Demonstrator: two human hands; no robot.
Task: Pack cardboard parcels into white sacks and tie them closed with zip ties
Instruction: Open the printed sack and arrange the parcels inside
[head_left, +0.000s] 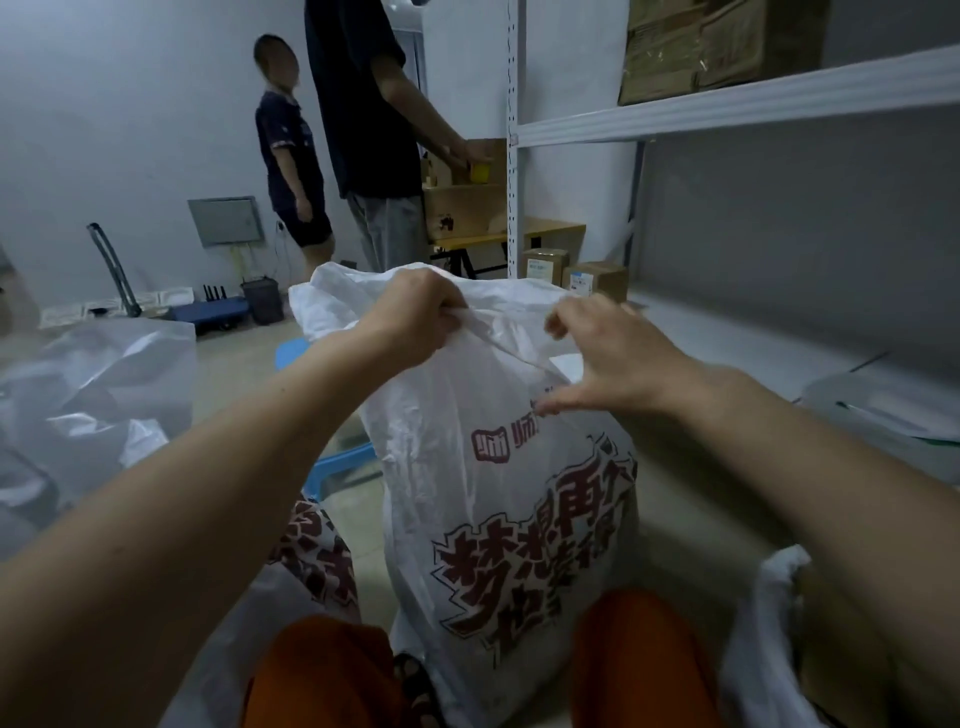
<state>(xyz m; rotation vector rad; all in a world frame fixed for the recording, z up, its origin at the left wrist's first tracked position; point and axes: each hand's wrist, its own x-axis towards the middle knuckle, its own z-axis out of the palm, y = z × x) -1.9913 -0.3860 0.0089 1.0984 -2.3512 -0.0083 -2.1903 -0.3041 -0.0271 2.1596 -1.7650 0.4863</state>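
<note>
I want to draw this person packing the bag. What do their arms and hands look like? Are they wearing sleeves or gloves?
No gloves and no sleeves in view: the left hand and right hand are bare, and both forearms are bare all the way to the picture's edge. I see no watch, rings or bracelets on them. Lower down, the person's knees are covered in orange cloth.

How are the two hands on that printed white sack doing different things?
The left hand is curled into a fist, gripping a bunch of the sack's top edge; the right hand is spread, with thumb and fingers stretched apart and touching the plastic. The left hand sits a little higher and further away than the right hand. Both are at the sack's mouth.
</note>
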